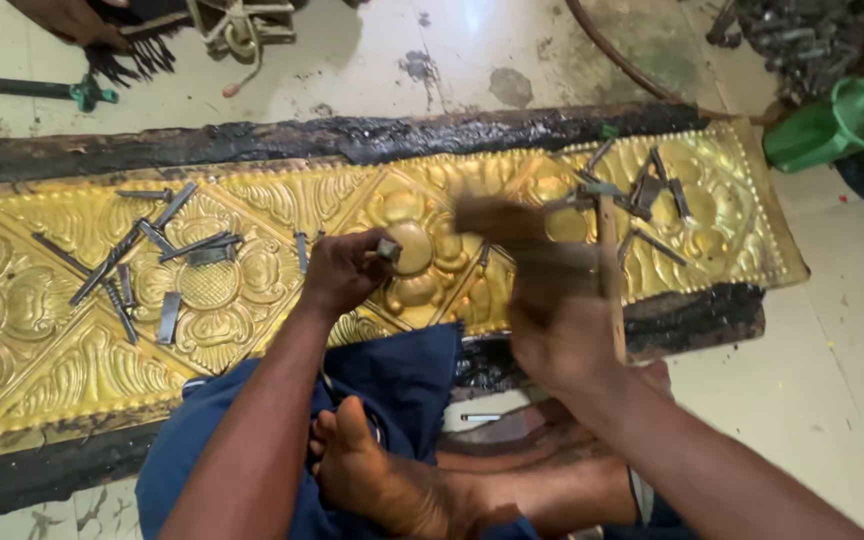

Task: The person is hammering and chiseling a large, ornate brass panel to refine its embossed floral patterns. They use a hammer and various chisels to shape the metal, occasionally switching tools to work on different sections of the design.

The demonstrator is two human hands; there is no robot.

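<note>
Resting on a dark pitch bed (352, 140), an embossed brass sheet (72, 370) is seen across the floor (832, 370). A small punch (388, 249) is pinched upright in the closed left hand (342, 272), its tip on a central boss. A hammer (512, 222), blurred, is gripped in the closed right hand (557, 330) just beside it. Loose punches (142, 260) are scattered on the sheet; a green cup (832, 125) lies well apart.

One head-worn camera looks steeply down, close over the embossed brass panel (252, 300), seemingly floor-level.
</note>
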